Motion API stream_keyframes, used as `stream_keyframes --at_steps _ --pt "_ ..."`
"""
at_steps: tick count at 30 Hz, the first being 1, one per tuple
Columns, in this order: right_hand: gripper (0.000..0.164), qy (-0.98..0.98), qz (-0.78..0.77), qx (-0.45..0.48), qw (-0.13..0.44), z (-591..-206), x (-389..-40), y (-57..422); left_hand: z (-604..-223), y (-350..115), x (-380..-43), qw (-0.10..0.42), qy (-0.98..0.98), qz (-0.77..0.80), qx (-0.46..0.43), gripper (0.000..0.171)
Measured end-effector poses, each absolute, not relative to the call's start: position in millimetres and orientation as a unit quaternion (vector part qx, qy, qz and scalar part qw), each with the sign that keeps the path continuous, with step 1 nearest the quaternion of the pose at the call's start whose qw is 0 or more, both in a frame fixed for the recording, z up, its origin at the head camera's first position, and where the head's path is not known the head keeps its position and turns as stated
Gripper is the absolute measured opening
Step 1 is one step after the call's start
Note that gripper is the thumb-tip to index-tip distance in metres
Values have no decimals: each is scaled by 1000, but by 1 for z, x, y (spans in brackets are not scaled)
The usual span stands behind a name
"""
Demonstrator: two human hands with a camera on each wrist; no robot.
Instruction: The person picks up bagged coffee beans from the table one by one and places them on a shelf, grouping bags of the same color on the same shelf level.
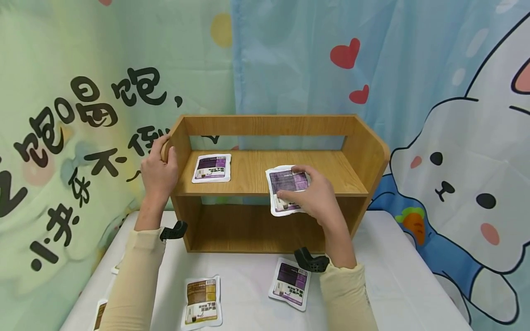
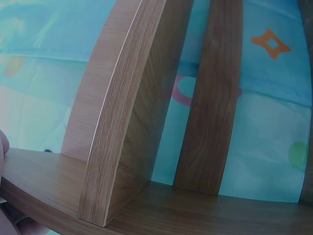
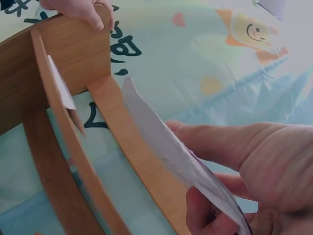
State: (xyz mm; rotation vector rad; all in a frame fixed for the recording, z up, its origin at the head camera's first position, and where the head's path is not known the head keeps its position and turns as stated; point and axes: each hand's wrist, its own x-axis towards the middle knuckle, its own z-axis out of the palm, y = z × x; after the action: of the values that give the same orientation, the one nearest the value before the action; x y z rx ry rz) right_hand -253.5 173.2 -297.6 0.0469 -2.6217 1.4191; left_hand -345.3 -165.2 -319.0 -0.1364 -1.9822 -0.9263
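Observation:
My left hand (image 1: pixel 159 170) grips the upper front edge of the left side panel of a two-tier wooden shelf (image 1: pixel 252 168). In the left wrist view the shelf boards (image 2: pixel 115 127) fill most of the picture, and only a sliver of that hand shows. My right hand (image 1: pixel 316 193) pinches a white-edged purple packet (image 1: pixel 283 181) between thumb and fingers, in front of the upper tier. The right wrist view shows the held packet (image 3: pixel 156 137) tilted, its pale back towards the camera. Another purple packet (image 1: pixel 212 168) lies flat at the left of the upper tier.
On the white table (image 1: pixel 244 285) before the shelf lie a brown packet (image 1: pixel 201 303) and a purple packet (image 1: pixel 290 284). More packets are partly hidden by the left sleeve (image 1: pixel 136 280). A printed curtain (image 1: pixel 285 59) hangs behind the shelf.

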Motion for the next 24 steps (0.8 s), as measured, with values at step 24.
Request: stream_keyframes --at_steps 24 --pt "70 -859 510 -16 40 -260 -341 139 -319 -166 -344 454 -806 -375 -59 33"
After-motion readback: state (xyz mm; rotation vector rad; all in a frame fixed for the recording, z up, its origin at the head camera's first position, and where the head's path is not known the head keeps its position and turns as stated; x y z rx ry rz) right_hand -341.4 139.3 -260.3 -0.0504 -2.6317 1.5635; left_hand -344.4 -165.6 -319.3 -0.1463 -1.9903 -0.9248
